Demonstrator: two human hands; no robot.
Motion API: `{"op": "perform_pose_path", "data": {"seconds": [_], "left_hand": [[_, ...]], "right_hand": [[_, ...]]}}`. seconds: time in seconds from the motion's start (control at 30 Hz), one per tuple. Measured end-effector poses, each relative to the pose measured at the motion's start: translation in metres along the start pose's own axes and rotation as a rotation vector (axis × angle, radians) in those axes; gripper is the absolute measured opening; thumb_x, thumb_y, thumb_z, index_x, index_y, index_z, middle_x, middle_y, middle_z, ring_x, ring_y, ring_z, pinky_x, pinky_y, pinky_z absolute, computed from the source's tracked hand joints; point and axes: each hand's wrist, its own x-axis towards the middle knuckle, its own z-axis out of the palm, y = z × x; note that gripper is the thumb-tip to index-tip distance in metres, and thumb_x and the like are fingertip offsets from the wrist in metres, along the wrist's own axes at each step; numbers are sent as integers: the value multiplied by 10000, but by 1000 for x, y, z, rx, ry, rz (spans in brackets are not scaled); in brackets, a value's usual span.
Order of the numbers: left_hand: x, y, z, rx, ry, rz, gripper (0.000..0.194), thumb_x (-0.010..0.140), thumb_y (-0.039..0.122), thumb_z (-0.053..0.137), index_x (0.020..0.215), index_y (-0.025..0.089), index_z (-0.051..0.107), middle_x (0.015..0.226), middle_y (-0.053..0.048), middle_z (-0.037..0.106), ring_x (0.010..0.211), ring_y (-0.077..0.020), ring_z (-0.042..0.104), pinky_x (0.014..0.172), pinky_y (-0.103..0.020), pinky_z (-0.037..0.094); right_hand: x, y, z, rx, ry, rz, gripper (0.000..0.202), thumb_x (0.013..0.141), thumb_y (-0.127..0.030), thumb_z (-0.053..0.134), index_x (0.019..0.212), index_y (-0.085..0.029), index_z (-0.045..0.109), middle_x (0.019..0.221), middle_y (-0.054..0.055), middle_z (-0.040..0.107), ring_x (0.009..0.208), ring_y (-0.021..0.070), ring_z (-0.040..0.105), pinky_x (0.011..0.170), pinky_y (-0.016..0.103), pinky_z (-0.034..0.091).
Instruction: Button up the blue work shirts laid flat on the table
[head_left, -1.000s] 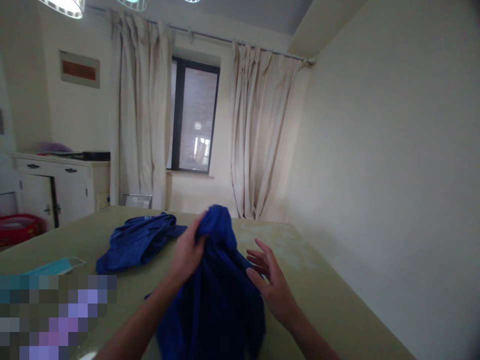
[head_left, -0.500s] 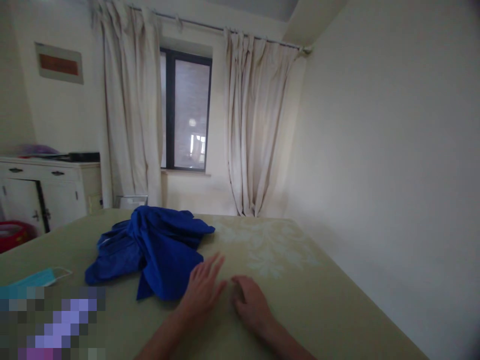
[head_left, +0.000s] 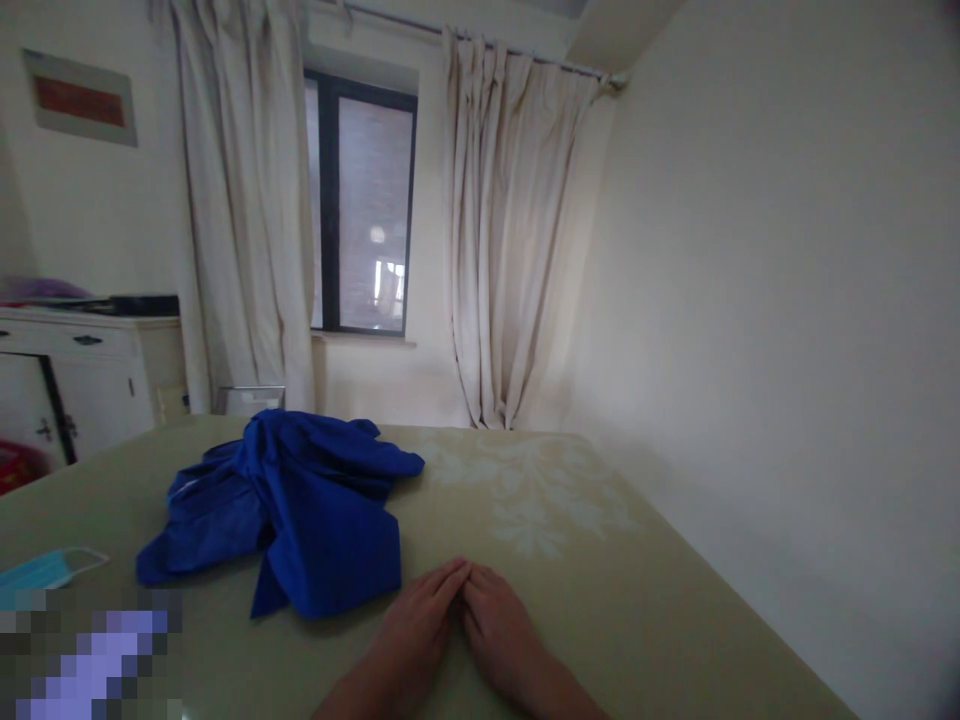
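Note:
My left hand and my right hand meet low in the middle of the view, their fingertips touching. Both have their backs toward me and their fingers closed side by side, with nothing visible in either; the palms are hidden. To the left of my hands lies a crumpled blue garment, bunched up with folds and a pointed corner toward me. A small gap separates it from my left hand. The surface beneath is covered in a pale green cloth with a light leaf pattern.
At the left edge lies a light blue face mask with a white ear loop. Below it, a pixelated patch hides part of the surface. Beyond stand a white cabinet, beige curtains and a window. A bare wall runs along the right.
My two hands have come together from slightly apart, and the left hand's spread fingers have closed. The garment still lies in place; the view has shifted a little to the right.

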Motion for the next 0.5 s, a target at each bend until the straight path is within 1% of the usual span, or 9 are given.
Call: {"op": "perform_pose_path", "data": {"seconds": [0.1,0.17,0.2,0.27,0.3,0.37,0.4,0.43,0.5], "left_hand": [[0,-3,4,30,-21,-4,673,943,162,416,1531,489,375,1545,95,516,1391,-198,524,1186,-340,426],[-1,-6,1,124,3,-13,605,945,198,425,1498,440,463,1518,53,559,1397,-230,519,1233,-393,359],[-1,-8,-2,197,39,-24,574,939,219,441,1478,404,504,1511,24,570,1408,-254,506,1258,-438,306],[-3,-16,-13,372,169,-89,553,915,271,484,1464,311,539,1540,-51,536,1460,-308,431,1280,-538,181],[-5,-22,-19,462,253,-150,573,902,308,508,1473,262,532,1570,-92,494,1488,-336,378,1274,-579,133],[-11,-37,-31,616,397,-303,641,880,393,546,1482,174,515,1603,-162,426,1512,-387,306,1252,-623,97],[-14,-45,-36,667,429,-374,645,879,415,549,1465,147,529,1585,-186,447,1499,-400,324,1242,-629,108],[-16,-53,-41,696,430,-429,605,889,411,538,1429,139,566,1541,-195,504,1464,-399,384,1233,-625,131],[-19,-66,-51,691,380,-473,443,935,351,471,1282,167,677,1382,-172,661,1321,-362,559,1221,-614,170]], "right_hand": [[-3,-3,-4,20,-2,-49,507,926,-151,469,1410,-224,602,1430,78,622,1346,209,532,1201,348,323],[-7,-3,-8,25,-17,-72,470,951,-186,479,1396,-250,616,1431,61,625,1346,209,540,1198,355,330],[-9,-3,-10,22,-29,-72,440,967,-215,482,1379,-257,632,1432,57,627,1349,215,541,1195,365,337],[-12,-3,-14,15,-50,-57,398,994,-273,480,1347,-260,661,1439,59,622,1356,229,541,1188,387,351],[-14,-3,-16,15,-57,-47,393,1000,-295,480,1343,-255,665,1447,63,615,1361,233,539,1185,395,355],[-16,-4,-18,22,-63,-34,401,1004,-315,479,1357,-246,657,1465,68,598,1368,231,532,1185,397,357],[-17,-4,-19,26,-65,-29,404,1005,-320,478,1360,-245,654,1473,68,590,1371,229,528,1185,397,357],[-17,-4,-19,29,-67,-23,404,1004,-322,477,1358,-246,656,1477,68,587,1371,228,527,1185,397,357],[-17,-4,-19,39,-69,-18,397,998,-321,482,1343,-252,665,1470,66,594,1364,224,530,1179,394,361]]}}
